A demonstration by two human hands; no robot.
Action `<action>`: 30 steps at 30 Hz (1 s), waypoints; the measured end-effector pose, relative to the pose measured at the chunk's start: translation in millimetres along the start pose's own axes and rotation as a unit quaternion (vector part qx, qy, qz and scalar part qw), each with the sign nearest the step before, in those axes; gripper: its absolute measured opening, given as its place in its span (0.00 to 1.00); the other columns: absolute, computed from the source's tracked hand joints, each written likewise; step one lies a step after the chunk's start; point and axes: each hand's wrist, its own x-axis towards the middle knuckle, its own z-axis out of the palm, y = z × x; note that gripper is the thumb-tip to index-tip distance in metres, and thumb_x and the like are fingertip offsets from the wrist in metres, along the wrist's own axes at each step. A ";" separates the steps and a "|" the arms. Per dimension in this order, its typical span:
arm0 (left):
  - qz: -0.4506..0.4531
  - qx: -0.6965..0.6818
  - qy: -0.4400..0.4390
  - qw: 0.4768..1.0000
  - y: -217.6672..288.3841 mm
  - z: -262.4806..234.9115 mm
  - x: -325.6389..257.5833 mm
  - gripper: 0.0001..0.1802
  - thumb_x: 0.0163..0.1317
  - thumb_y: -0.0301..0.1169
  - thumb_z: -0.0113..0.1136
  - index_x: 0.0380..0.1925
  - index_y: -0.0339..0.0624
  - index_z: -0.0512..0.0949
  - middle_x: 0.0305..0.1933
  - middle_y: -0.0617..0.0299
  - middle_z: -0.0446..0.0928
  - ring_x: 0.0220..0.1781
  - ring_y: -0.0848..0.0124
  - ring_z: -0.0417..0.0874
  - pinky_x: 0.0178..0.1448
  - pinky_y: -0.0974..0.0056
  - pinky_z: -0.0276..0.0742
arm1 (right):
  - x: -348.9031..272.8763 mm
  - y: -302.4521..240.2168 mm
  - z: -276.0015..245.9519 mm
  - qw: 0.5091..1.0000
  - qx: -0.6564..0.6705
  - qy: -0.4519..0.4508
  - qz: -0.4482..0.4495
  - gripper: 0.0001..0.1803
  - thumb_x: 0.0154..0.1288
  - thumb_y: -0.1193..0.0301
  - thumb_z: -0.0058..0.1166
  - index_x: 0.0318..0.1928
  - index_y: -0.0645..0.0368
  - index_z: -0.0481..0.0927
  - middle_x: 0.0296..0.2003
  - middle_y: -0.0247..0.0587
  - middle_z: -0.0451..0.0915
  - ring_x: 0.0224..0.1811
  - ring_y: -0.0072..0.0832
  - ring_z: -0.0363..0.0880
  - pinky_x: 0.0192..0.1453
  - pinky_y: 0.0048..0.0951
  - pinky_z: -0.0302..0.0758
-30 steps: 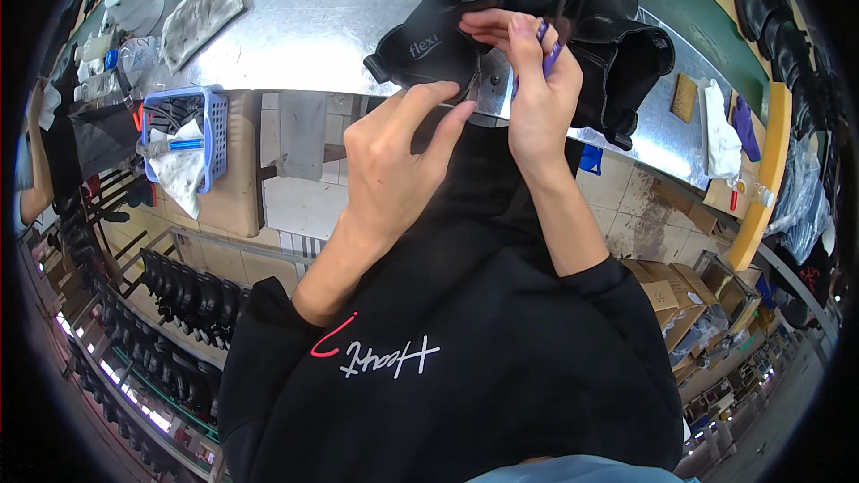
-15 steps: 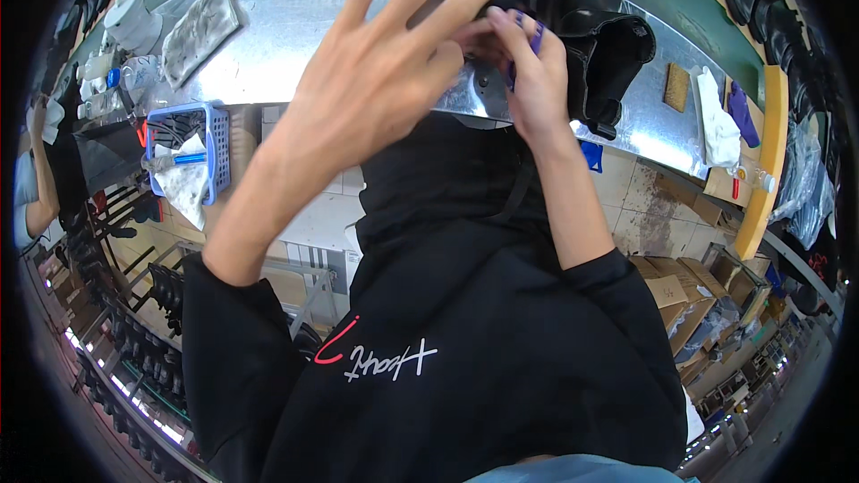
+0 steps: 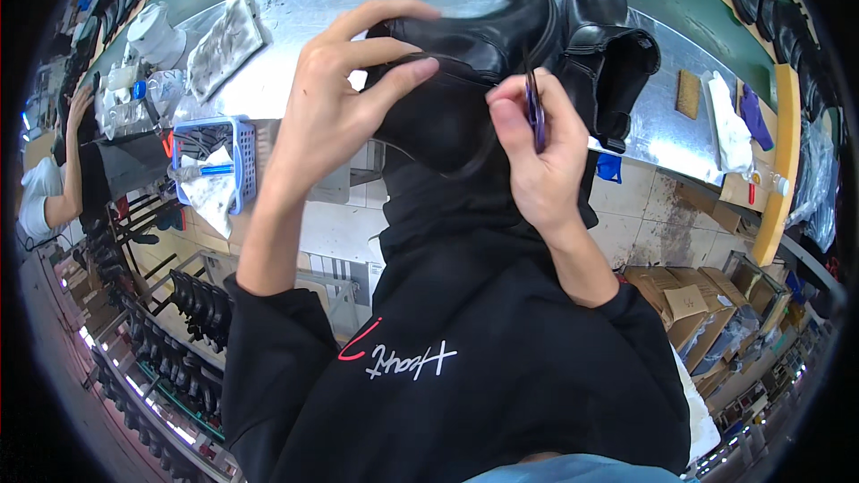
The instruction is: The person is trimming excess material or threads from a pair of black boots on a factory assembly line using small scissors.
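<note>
A: Biggest thing first?
B: A metal table (image 3: 286, 45), curving across the upper half of the frame. Looks bent because of the fisheye lens.
A: And on it?
B: At upper centre, a black back boot (image 3: 465, 36), on its side, toe to the right. Below it, between both hands, a black front boot (image 3: 443, 125), jutting over the table's near edge, likely for close access. Just beside, upper right, an open boot (image 3: 626, 72), probably set aside for room.
A: Off to the left?
B: A blue basket (image 3: 243, 161) at the near edge, likely for easy reach, with a stained rag (image 3: 210, 201) hanging out.
A: And the hands?
B: Left hand (image 3: 331, 98): grasping the front boot's upper edge by thumb and forefinger, apparently to steady it. Right hand (image 3: 546, 161): closed around a purple-handled tool (image 3: 539, 125), perhaps scissors, held upright beside the boot, seemingly for control. Contact between tip and leather: cannot tell.
A: Compared with half a second ago?
B: Left hand now on the boot, no longer spread in the air. Front boot now over the near edge, in place of bare metal. Same tool in the right hand.
</note>
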 end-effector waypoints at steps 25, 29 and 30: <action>-0.225 -0.258 0.114 0.933 3.4 35.7 -67.9 0.04 0.55 0.21 0.67 0.30 0.29 0.85 0.57 0.58 0.76 0.48 0.76 0.79 0.40 0.72 0.84 | 1.0 13.6 3.7 0.979 -0.171 -0.112 -0.010 0.13 0.55 0.71 0.70 0.34 0.68 0.81 0.21 0.38 0.69 0.22 0.23 0.67 0.27 0.24 0.63; -0.151 -0.227 0.077 0.959 -4.9 33.3 -73.6 0.07 0.53 0.23 0.69 0.30 0.29 0.84 0.60 0.55 0.75 0.40 0.75 0.82 0.40 0.71 0.81 | -3.8 14.5 0.1 0.976 -0.151 -0.136 0.076 0.13 0.59 0.70 0.68 0.31 0.69 0.81 0.20 0.33 0.64 0.22 0.17 0.58 0.26 0.23 0.55; -0.127 -0.222 0.062 0.965 -8.4 30.4 -76.4 0.08 0.52 0.24 0.70 0.30 0.29 0.84 0.61 0.54 0.75 0.43 0.71 0.82 0.42 0.70 0.80 | -6.3 13.6 -0.2 0.980 -0.128 -0.128 0.085 0.13 0.59 0.71 0.68 0.31 0.69 0.81 0.20 0.32 0.64 0.22 0.16 0.58 0.26 0.23 0.55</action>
